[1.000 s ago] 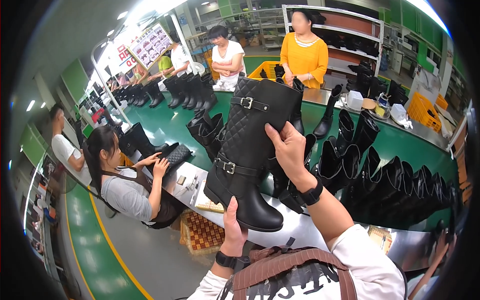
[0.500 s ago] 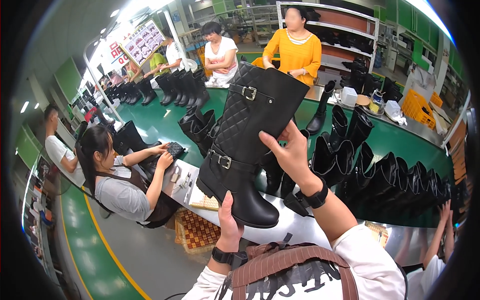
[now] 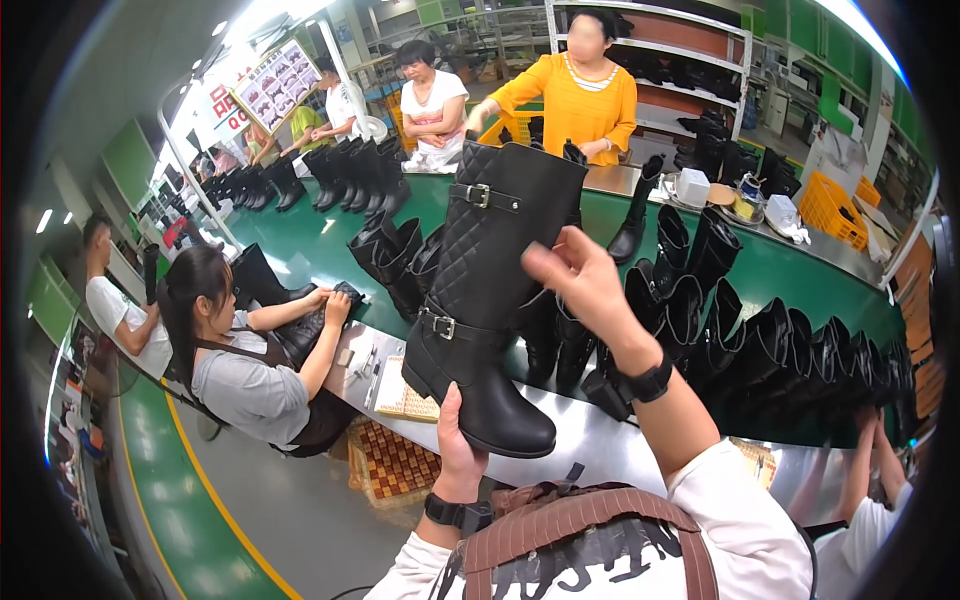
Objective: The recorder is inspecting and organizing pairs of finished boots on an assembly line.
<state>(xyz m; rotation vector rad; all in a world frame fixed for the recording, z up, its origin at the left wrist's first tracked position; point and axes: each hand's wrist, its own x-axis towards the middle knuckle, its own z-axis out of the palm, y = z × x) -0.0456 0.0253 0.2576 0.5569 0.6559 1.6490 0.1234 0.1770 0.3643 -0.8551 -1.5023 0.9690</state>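
Note:
A tall black boot (image 3: pixel 520 220) stands upright in front of me, with a quilted shaft side and two buckled straps. My left hand (image 3: pixel 460 450) is closed around the foot from below, its thumb up along the side near the heel. Beside the shaft's right edge is my right hand (image 3: pixel 590 295), its fingers loosely bent and apart and somewhat blurred. Its thumb overlaps the shaft in view; whether it touches the leather I cannot tell. The foot points to the right.
Several black boots (image 3: pixel 760 350) line the green table (image 3: pixel 440 200) at right, and more stand along its far left. A co-worker (image 3: pixel 250 350) at my left handles another boot. Two people stand across the table. A yellow crate (image 3: pixel 835 215) is at far right.
My right hand has loosened from the shaft's edge. The boot has turned slightly more upright, its top shifting left. The co-worker in yellow has reached an arm out to the left.

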